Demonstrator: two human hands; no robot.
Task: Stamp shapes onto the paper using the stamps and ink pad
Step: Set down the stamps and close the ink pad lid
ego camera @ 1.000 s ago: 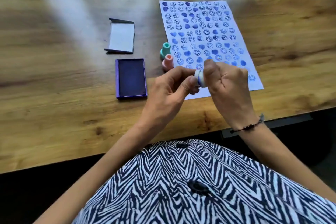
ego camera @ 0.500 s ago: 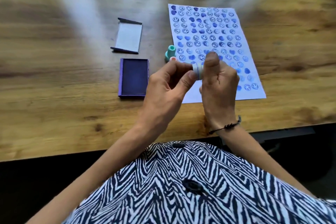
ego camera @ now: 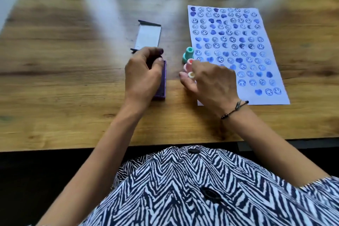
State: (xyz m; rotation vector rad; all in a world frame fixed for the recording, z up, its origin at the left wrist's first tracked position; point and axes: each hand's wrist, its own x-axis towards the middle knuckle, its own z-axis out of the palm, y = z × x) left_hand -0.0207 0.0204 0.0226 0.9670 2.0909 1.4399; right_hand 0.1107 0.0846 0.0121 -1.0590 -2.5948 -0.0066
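Observation:
The white paper (ego camera: 280, 97) lies at the right, covered with blue smiley and heart prints. The purple ink pad (ego camera: 162, 82) lies left of it, mostly hidden under my left hand (ego camera: 142, 77), whose fingers curl over the pad's far end and grip it. My right hand (ego camera: 212, 82) rests on the paper's near left corner and pinches a small white stamp (ego camera: 191, 75) between thumb and fingers. The stamp stands upright just in front of a pink stamp (ego camera: 189, 64). A teal stamp (ego camera: 188, 53) stands behind the pink one.
The ink pad's lid (ego camera: 148, 37) lies open side up behind the pad. The wooden table (ego camera: 73, 79) has its near edge close to my patterned shirt. A bracelet is on my right wrist.
My hands have separated. The left hand went left onto the ink pad. The right hand lowered the white stamp to the table beside the pink stamp.

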